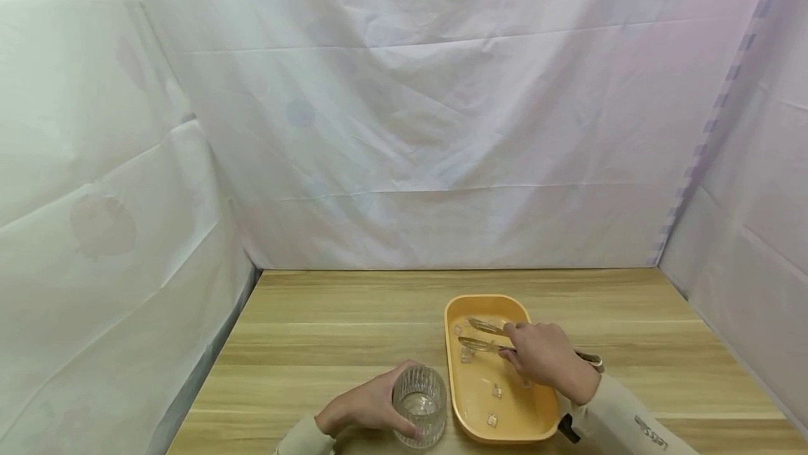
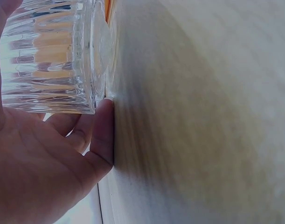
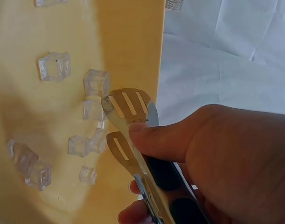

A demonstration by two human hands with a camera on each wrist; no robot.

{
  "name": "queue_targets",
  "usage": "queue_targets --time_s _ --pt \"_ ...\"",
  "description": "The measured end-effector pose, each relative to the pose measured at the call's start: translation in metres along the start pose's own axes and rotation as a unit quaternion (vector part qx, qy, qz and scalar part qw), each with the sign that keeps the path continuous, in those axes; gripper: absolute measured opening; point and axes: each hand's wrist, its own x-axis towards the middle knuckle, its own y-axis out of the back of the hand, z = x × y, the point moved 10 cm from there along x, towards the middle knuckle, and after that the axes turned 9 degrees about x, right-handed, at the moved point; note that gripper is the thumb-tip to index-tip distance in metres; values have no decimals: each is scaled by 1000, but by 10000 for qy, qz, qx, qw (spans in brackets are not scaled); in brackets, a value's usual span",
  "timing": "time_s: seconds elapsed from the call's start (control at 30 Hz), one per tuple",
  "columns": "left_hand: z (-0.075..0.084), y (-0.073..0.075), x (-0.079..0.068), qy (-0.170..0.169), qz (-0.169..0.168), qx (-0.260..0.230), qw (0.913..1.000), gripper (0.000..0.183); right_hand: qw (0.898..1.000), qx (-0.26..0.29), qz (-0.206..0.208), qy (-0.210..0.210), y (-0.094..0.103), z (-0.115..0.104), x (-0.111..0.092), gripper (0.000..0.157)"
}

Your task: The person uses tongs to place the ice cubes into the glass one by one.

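Observation:
A ribbed clear glass (image 1: 421, 406) stands on the table just left of a yellow tray. My left hand (image 1: 375, 400) grips it from the left side, thumb in front and fingers behind; clear shapes show inside, but I cannot tell what they are. In my right hand (image 1: 546, 357) I hold metal tongs (image 3: 133, 105) with slotted heads and dark grips. Their two arms are spread apart over the tray, with no cube between the heads. Several clear ice cubes (image 3: 54, 66) lie on the tray's floor, some clustered close to the tong heads.
The yellow tray (image 1: 473, 406) has a raised rim and sits lengthwise on the wood-grain table (image 1: 328, 329). White cloth (image 1: 404, 125) hangs behind the table and along both sides. A dark strap end (image 1: 568, 429) hangs by my right sleeve, near the tray's front right corner.

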Motion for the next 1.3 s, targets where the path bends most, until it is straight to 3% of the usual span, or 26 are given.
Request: queue_targets --time_s 0.27,0.47,0.97,1.3 --pt "0 1 0 -36 16 59 10000 80 9999 68 -107 3 -5 -2 0 27" --pt "0 1 0 -13 42 74 10000 81 9998 17 51 202 -6 -4 0 22" --pt "0 0 0 57 36 10 10000 80 9972 544 65 517 -3 -9 -1 25" --pt "0 0 -1 90 45 0 9999 80 9978 296 121 584 -3 -10 -3 23"
